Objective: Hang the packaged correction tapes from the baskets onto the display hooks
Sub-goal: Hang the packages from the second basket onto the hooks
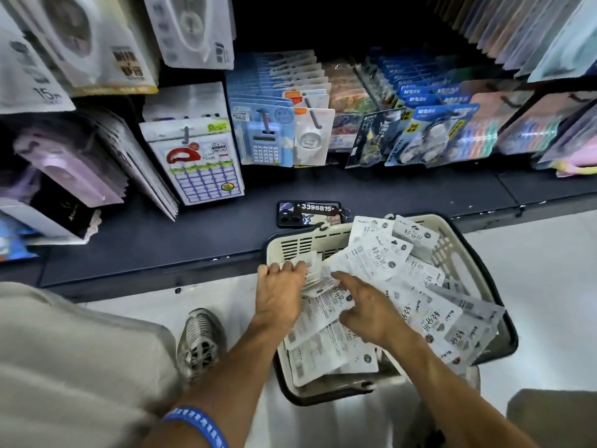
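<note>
On the floor below the dark shelf [371, 192], a cream basket [465, 253] is seen heaped with white packaged correction tapes [381, 253]. The left hand [279, 294] is laid at the basket's near-left rim, fingers [292, 268] curled round a small bunch of packs [311, 265]. The right hand [368, 310] is spread over the pile, fingers loosely extended and touching the packs; no grip is shown. A phone [308, 215] is lying on the shelf just behind the basket. Stationery cards [268, 137] are hung on display hooks [265, 119] above. A blue wristband [197, 423] is worn on the left forearm; a shoe [200, 342] is seen beside the basket.
</note>
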Demonstrator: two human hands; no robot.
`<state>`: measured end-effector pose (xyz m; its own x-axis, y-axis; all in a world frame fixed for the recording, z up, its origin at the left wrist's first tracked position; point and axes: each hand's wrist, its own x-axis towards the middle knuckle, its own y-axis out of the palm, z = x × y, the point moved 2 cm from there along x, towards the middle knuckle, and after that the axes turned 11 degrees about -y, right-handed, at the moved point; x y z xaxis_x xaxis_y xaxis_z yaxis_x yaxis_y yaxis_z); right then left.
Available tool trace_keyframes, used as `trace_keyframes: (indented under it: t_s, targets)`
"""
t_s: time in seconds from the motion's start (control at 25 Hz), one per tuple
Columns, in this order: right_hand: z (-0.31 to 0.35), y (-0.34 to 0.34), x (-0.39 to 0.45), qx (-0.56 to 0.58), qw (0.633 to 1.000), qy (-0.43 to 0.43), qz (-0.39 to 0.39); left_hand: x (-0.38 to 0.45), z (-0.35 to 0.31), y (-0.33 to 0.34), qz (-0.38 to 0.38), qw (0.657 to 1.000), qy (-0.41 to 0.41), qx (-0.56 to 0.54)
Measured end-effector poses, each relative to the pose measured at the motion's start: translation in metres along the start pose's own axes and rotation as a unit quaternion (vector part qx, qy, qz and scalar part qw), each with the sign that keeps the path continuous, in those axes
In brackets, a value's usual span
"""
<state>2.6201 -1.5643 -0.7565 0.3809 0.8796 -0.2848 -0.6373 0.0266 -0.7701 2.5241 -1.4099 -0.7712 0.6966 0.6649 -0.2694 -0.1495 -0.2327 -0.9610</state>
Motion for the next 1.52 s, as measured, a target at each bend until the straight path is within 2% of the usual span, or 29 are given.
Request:
trace_keyframes:
  t_s: [0.12, 0.16, 0.28, 0.44, 0.56, 0.64, 0.72, 0.8, 0.88, 1.0, 1.08, 1.12, 1.2, 1.32, 1.36, 1.44, 1.52]
  targets:
    - [-0.009, -0.013, 0.019, 0.175, 0.983, 0.047, -0.015, 0.016, -0.002, -0.003, 0.019, 1.0, 0.021, 0.006]
    - [-0.012, -0.018, 0.024, 0.195, 0.979, 0.06, -0.024, 0.02, -0.003, -0.005, 0.035, 0.999, 0.035, 0.01]
    - [-0.011, -0.031, 0.037, 0.109, 0.991, 0.07, -0.019, 0.032, 0.003, -0.017, 0.093, 0.993, 0.009, -0.069]
    - [-0.003, -0.053, 0.048, 0.042, 0.998, 0.034, -0.034, 0.035, 0.011, -0.046, 0.06, 0.988, -0.058, -0.129]
    - [0.004, -0.074, 0.052, 0.155, 0.986, -0.026, -0.053, 0.036, 0.012, -0.097, 0.054, 0.984, -0.033, -0.168]
    - [0.021, -0.087, 0.052, 0.276, 0.958, -0.074, -0.011, 0.036, 0.021, -0.142, 0.025, 0.97, -0.012, -0.242]
    - [0.043, -0.102, 0.051, 0.391, 0.914, -0.106, 0.011, 0.026, 0.031, -0.187, 0.024, 0.915, -0.002, -0.402]
    - [0.069, -0.117, 0.05, 0.468, 0.874, -0.129, -0.007, 0.011, 0.036, -0.223, 0.027, 0.839, 0.001, -0.543]
    - [0.098, -0.125, 0.045, 0.52, 0.841, -0.15, -0.019, 0.005, 0.04, -0.246, 0.018, 0.755, -0.035, -0.655]
    - [0.145, -0.128, 0.037, 0.57, 0.809, -0.144, -0.008, 0.003, 0.05, -0.268, -0.021, 0.627, -0.146, -0.765]
    - [0.167, -0.135, 0.033, 0.595, 0.793, -0.129, -0.035, 0.003, 0.054, -0.283, -0.05, 0.579, -0.175, -0.794]
    - [0.175, -0.14, 0.032, 0.605, 0.783, -0.132, -0.058, 0.001, 0.052, -0.29, -0.049, 0.572, -0.169, -0.801]
    - [0.186, -0.157, 0.027, 0.623, 0.761, -0.148, -0.107, -0.004, 0.045, -0.298, -0.005, 0.582, -0.137, -0.802]
    - [0.192, -0.196, 0.024, 0.638, 0.727, -0.162, -0.196, -0.016, 0.028, -0.302, 0.162, 0.615, -0.027, -0.771]
    - [0.192, -0.21, 0.023, 0.63, 0.727, -0.169, -0.217, -0.019, 0.025, -0.303, 0.179, 0.615, 0.015, -0.767]
    - [0.191, -0.231, 0.024, 0.597, 0.744, -0.186, -0.235, -0.018, 0.018, -0.304, 0.144, 0.596, 0.053, -0.788]
    - [0.193, -0.239, 0.022, 0.536, 0.784, -0.201, -0.242, -0.015, 0.012, -0.309, 0.08, 0.586, 0.035, -0.806]
